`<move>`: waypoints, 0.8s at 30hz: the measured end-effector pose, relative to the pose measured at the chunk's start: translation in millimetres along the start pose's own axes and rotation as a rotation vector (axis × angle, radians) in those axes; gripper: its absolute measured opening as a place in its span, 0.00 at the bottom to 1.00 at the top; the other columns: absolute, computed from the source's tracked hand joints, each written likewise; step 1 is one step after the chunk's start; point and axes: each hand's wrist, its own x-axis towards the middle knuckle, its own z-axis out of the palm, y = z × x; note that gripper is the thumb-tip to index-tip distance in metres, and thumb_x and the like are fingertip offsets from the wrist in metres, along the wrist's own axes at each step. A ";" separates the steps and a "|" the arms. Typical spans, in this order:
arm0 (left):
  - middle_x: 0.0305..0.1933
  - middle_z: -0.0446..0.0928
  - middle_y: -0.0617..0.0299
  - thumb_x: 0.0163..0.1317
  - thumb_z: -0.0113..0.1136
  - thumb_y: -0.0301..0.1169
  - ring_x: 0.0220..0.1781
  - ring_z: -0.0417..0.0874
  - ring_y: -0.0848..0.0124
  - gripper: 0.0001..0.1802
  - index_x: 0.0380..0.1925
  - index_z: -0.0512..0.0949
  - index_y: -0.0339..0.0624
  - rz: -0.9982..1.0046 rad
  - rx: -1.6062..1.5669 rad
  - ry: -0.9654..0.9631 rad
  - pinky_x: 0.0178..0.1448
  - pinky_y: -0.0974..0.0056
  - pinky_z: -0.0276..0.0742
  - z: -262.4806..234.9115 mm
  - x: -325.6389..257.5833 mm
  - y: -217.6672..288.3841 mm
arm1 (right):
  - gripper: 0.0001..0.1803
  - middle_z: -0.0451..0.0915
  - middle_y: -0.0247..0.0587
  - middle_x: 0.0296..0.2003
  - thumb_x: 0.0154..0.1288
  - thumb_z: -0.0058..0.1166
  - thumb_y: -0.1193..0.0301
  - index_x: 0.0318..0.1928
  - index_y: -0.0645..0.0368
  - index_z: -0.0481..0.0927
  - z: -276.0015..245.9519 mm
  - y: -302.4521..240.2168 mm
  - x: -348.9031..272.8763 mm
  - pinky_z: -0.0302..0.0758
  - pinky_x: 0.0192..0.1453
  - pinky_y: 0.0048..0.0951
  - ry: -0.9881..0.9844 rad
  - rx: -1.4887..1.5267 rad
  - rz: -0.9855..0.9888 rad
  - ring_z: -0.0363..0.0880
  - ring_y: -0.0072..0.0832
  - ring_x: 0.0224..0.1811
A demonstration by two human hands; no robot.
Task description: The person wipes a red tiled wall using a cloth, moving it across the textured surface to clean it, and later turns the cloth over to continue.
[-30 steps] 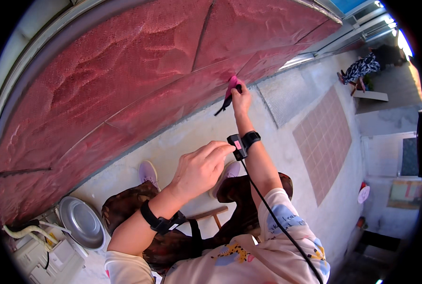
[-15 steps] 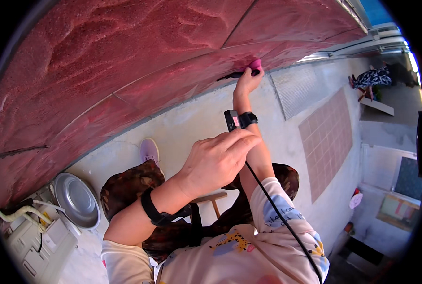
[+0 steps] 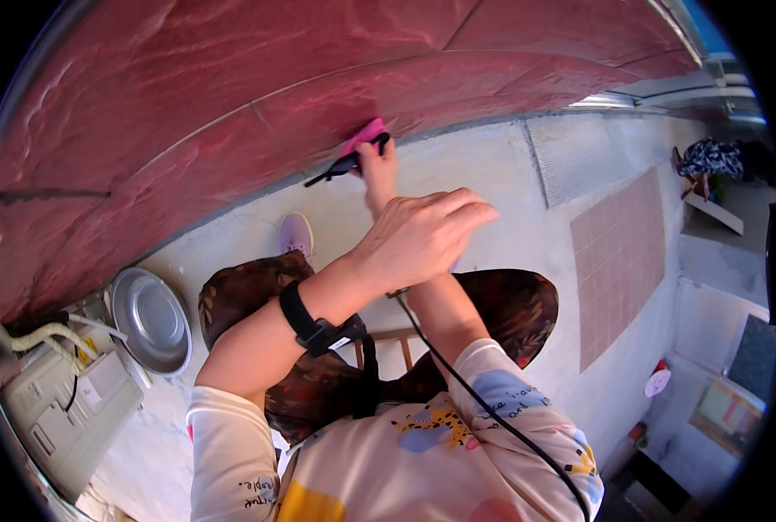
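My right hand (image 3: 376, 167) reaches low toward the red stone-tiled wall (image 3: 309, 109). In its grip is a pink pad with a black handle-like part (image 3: 372, 132), held against or very near the wall's lower edge; contact is not clear. My left hand (image 3: 422, 228) hangs above my right forearm, its fingers loosely stretched out toward the right. Nothing shows in it, though its underside and thumb are hidden. A black strap (image 3: 297, 315) circles my left forearm. The left hand covers my right wrist, from which a black cable (image 3: 466, 391) runs back over the sleeve.
A silver metal basin (image 3: 153, 324) leans at the left beside a beige machine (image 3: 62, 413) with hoses. My knees are bent over a small wooden stool (image 3: 396, 341). Tiled paving (image 3: 618, 261) and a ridged mat (image 3: 575, 161) lie right. Another person (image 3: 709, 159) is at the far right.
My right hand has moved left along the foot of the wall with the pink pad. My left hand has risen slightly and now hides my right wrist.
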 end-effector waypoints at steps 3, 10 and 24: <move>0.40 0.79 0.65 0.51 0.58 0.20 0.32 0.83 0.65 0.15 0.41 0.78 0.45 0.030 -0.012 0.048 0.34 0.65 0.80 -10.8 -1.1 5.1 | 0.04 0.75 0.31 0.25 0.58 0.52 0.66 0.34 0.49 0.74 -25.7 -65.0 7.4 0.77 0.28 0.23 0.325 0.225 -0.159 0.76 0.23 0.29; 0.39 0.79 0.66 0.51 0.57 0.19 0.35 0.83 0.66 0.17 0.41 0.78 0.47 -0.002 -0.047 0.040 0.34 0.64 0.80 -25.8 -2.7 -3.7 | 0.11 0.75 0.38 0.30 0.61 0.50 0.63 0.38 0.58 0.73 -54.2 -74.8 73.7 0.77 0.21 0.28 0.484 0.316 -0.253 0.75 0.26 0.24; 0.39 0.79 0.64 0.51 0.59 0.21 0.35 0.83 0.66 0.15 0.41 0.77 0.46 -0.060 0.038 0.021 0.35 0.65 0.81 -31.0 -25.4 1.7 | 0.11 0.76 0.31 0.32 0.63 0.53 0.60 0.40 0.51 0.73 -12.1 -57.8 28.3 0.78 0.29 0.26 0.375 0.255 -0.269 0.75 0.22 0.30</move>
